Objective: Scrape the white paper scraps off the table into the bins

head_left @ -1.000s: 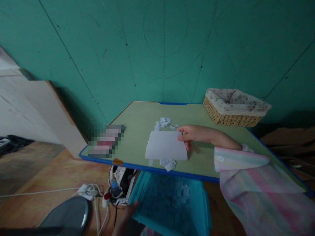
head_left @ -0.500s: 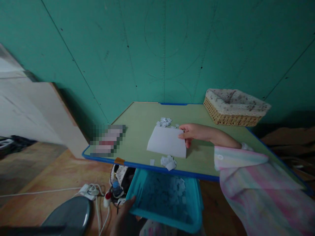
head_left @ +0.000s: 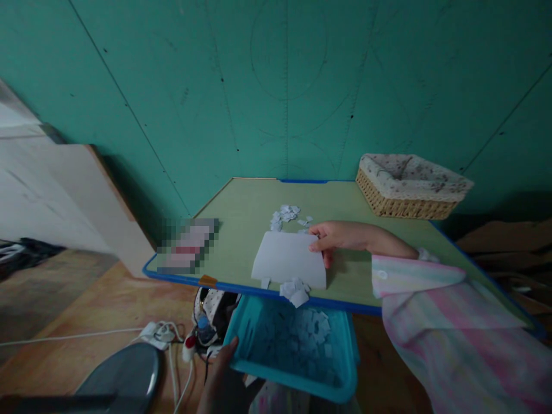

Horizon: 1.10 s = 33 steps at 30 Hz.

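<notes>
My right hand (head_left: 324, 241) pinches the right edge of a white sheet of paper (head_left: 287, 259), which stands tilted on the pale green table. A small pile of torn paper scraps (head_left: 295, 291) lies against the sheet's near side, at the table's front edge. More paper bits (head_left: 284, 214) are scattered behind the sheet. Below the edge, my left hand (head_left: 226, 376) grips the left rim of a turquoise plastic basket (head_left: 293, 382). Many paper scraps lie inside this basket. Part of the left hand's fingers is hidden under the rim.
A wicker basket with a floral lining (head_left: 409, 187) stands at the table's back right. A blurred-out flat item (head_left: 187, 247) lies at the left. The table (head_left: 241, 201) meets a green wall. On the floor are a grey round stool seat (head_left: 123, 376) and a power strip (head_left: 155, 335).
My right hand has drawn the sheet toward the front edge, and the near scraps have slid partly over it. My left hand and the turquoise basket have shifted slightly right.
</notes>
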Each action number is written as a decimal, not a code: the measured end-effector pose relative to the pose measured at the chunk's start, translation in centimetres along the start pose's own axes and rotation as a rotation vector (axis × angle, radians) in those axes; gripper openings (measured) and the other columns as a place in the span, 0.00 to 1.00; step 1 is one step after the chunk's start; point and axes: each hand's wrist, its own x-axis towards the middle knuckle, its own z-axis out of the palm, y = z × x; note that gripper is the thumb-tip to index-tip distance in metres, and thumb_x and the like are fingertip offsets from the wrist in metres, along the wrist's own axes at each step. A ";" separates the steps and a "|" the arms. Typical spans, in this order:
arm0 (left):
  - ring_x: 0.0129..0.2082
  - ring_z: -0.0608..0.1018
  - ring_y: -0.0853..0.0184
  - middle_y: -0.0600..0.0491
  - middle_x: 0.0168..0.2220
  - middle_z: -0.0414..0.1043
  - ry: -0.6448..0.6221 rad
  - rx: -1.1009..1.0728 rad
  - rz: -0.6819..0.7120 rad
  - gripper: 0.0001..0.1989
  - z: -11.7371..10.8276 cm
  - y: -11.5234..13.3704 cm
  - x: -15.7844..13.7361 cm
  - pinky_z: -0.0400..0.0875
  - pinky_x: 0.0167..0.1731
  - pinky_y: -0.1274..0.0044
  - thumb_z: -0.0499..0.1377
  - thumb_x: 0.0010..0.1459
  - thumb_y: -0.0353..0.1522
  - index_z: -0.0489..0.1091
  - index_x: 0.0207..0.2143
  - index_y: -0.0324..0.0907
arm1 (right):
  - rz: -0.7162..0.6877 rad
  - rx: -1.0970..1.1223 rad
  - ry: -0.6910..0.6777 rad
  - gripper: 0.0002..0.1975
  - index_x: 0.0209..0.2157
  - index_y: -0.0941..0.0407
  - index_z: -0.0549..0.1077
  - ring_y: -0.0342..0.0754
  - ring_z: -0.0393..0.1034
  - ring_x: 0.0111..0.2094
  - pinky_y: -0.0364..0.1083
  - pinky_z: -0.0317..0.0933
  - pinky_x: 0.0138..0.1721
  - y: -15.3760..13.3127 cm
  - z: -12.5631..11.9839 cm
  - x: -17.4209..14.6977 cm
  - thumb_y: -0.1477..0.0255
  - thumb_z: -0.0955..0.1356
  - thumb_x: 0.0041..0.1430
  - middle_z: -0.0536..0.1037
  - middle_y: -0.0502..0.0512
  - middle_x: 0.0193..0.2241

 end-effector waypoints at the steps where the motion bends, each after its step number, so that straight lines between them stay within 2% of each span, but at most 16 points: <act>1: 0.53 0.71 0.49 0.47 0.35 0.80 -0.011 -0.011 0.000 0.22 -0.3 -0.2 0.2 0.67 0.48 0.58 0.62 0.48 0.36 0.69 0.47 0.45 | -0.003 0.011 -0.011 0.14 0.33 0.58 0.64 0.39 0.71 0.21 0.39 0.63 0.23 0.0 0.1 0.0 0.67 0.71 0.50 0.76 0.48 0.25; 6: 0.54 0.71 0.46 0.48 0.38 0.80 -0.060 -0.028 0.042 0.20 -1.2 -1.1 1.2 0.67 0.48 0.55 0.63 0.45 0.37 0.71 0.43 0.49 | -0.005 0.048 -0.057 0.16 0.33 0.58 0.64 0.39 0.72 0.21 0.39 0.63 0.23 -0.1 0.3 0.0 0.65 0.71 0.49 0.75 0.47 0.25; 11: 0.54 0.70 0.45 0.47 0.35 0.81 -0.017 0.027 -0.018 0.23 -0.1 -0.5 1.1 0.67 0.48 0.53 0.62 0.46 0.38 0.71 0.47 0.48 | 0.002 0.050 -0.104 0.18 0.33 0.58 0.62 0.40 0.72 0.22 0.41 0.65 0.25 -0.1 0.4 -0.1 0.63 0.72 0.49 0.76 0.48 0.26; 18: 0.53 0.72 0.48 0.54 0.39 0.81 -0.013 0.046 0.142 0.22 0.3 0.4 -0.7 0.68 0.50 0.55 0.61 0.47 0.36 0.71 0.47 0.53 | -0.019 0.011 -0.138 0.18 0.33 0.57 0.62 0.39 0.72 0.22 0.40 0.64 0.26 -0.8 0.8 -0.6 0.62 0.71 0.50 0.75 0.48 0.27; 23: 0.56 0.68 0.46 0.51 0.36 0.81 -0.042 0.025 0.104 0.20 1.0 0.4 -0.8 0.67 0.50 0.54 0.61 0.46 0.35 0.72 0.45 0.50 | -0.034 -0.015 -0.189 0.18 0.33 0.57 0.62 0.39 0.70 0.20 0.39 0.62 0.23 -1.1 1.7 -0.7 0.61 0.71 0.50 0.74 0.47 0.27; 27: 0.59 0.66 0.48 0.50 0.37 0.81 -0.077 -0.006 0.076 0.21 0.9 0.2 -0.3 0.65 0.52 0.56 0.62 0.46 0.36 0.72 0.46 0.48 | -0.047 -0.033 -0.173 0.18 0.32 0.57 0.62 0.38 0.69 0.20 0.39 0.60 0.22 -1.0 1.8 -0.6 0.62 0.71 0.49 0.74 0.47 0.27; 30: 0.58 0.66 0.48 0.49 0.39 0.81 -0.065 0.008 0.086 0.24 0.2 0.1 0.7 0.66 0.52 0.56 0.62 0.46 0.36 0.71 0.48 0.47 | -0.131 0.015 -0.037 0.17 0.31 0.58 0.64 0.38 0.68 0.20 0.39 0.61 0.23 -1.2 1.3 -0.6 0.62 0.71 0.49 0.73 0.47 0.25; 33: 0.58 0.66 0.47 0.50 0.38 0.81 0.015 0.064 0.149 0.25 -0.8 0.3 2.7 0.67 0.50 0.58 0.63 0.44 0.34 0.71 0.48 0.48 | -0.271 0.122 0.307 0.14 0.31 0.57 0.64 0.36 0.65 0.19 0.38 0.60 0.22 -1.4 0.4 -0.5 0.64 0.71 0.50 0.71 0.45 0.22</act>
